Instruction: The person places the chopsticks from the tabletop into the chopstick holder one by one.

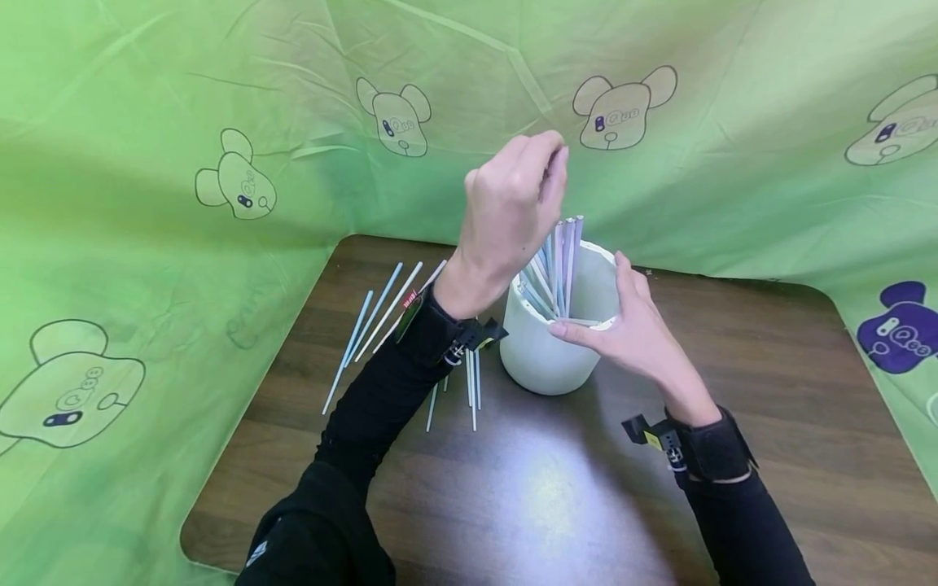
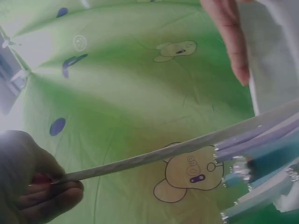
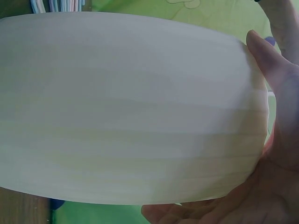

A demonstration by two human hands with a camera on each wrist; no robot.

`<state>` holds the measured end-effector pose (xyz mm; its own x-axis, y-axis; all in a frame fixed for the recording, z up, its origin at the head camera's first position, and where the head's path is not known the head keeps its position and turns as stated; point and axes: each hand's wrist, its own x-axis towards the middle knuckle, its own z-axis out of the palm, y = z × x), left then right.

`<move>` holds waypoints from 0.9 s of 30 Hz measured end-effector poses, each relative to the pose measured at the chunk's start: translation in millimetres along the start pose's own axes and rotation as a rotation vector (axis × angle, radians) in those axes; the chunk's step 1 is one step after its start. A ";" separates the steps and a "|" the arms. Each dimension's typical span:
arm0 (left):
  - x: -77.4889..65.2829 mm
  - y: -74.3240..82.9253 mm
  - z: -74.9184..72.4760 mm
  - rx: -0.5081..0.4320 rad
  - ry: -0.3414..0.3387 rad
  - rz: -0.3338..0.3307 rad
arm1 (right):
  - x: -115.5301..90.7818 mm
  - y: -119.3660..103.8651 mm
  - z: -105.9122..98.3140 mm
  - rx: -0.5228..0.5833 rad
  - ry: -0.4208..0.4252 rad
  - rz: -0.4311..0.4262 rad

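A white cylindrical container (image 1: 550, 362) stands upright on the table, holding a bundle of thin blue, white and purple straws (image 1: 564, 264) that lean to its left side. My right hand (image 1: 637, 325) grips the container's right side at the rim; in the right wrist view, thumb and fingers spread round its wall. Above the container, my left hand (image 1: 516, 191) is raised. Its fingertips pinch one end of a pale straw (image 2: 154, 156) in the left wrist view. That straw slants toward the bundle, and its far end is out of sight.
Several loose straws (image 1: 388, 305) lie on the wooden table (image 1: 454, 521) to the left, partly hidden under my left forearm. More straws (image 1: 472, 391) lie just left of the container. A green cloth (image 1: 469, 49) with printed mouse-like heads surrounds the table.
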<state>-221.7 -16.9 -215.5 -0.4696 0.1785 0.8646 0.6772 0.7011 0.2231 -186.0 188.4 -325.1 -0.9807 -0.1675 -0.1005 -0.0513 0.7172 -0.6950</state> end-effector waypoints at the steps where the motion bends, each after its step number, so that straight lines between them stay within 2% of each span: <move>1: 0.7 -0.1 -0.9 -0.001 0.010 0.005 | 0.1 -0.1 0.0 -0.002 0.003 -0.001; 6: -0.9 -0.9 -1.0 -0.008 0.006 0.005 | 0.2 -1.4 -0.7 -0.002 0.001 0.001; 11: -10.5 -7.7 7.6 0.000 -0.020 -0.003 | 0.2 -2.1 -0.4 -0.002 0.001 0.005; 17: -35.5 -21.1 21.0 -0.010 -0.059 -0.007 | -0.4 -3.2 1.0 -0.002 -0.004 0.013; 23: -63.7 -28.4 29.9 0.010 -0.138 -0.060 | -2.4 -4.5 2.0 0.003 -0.002 0.023; 27: -73.4 -29.3 31.0 0.056 -0.168 -0.077 | -3.7 -5.3 2.6 0.006 0.008 0.020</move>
<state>-224.6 -29.1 -299.5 -0.6100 0.2327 0.7575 0.6052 0.7539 0.2558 -181.5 183.4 -322.9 -0.9830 -0.1478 -0.1087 -0.0307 0.7166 -0.6969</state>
